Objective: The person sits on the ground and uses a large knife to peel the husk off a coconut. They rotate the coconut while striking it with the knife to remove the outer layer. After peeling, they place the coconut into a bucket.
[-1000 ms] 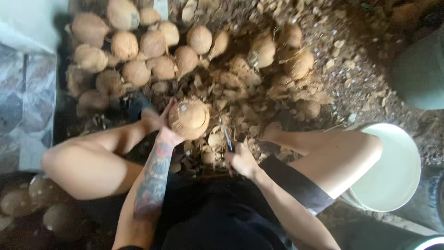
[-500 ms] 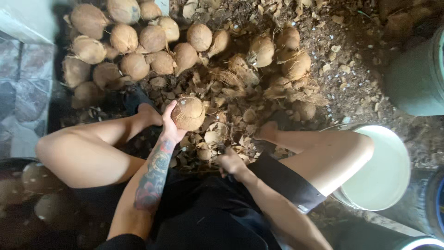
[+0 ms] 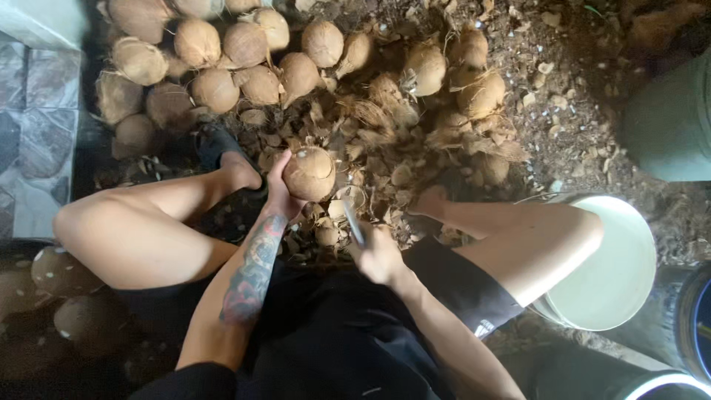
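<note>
Coconut (image 3: 309, 174) upright in left hand (image 3: 278, 196)

Husk bits (image 3: 392, 141) are covering the ground between the knees, so there is little bare room there. A big pile of coconuts (image 3: 222, 67) is blocking the way ahead and to the left. A white bucket (image 3: 622, 274) is sitting just beside the right knee. The dirt (image 3: 563, 96) ahead on the right is lying mostly open
</note>
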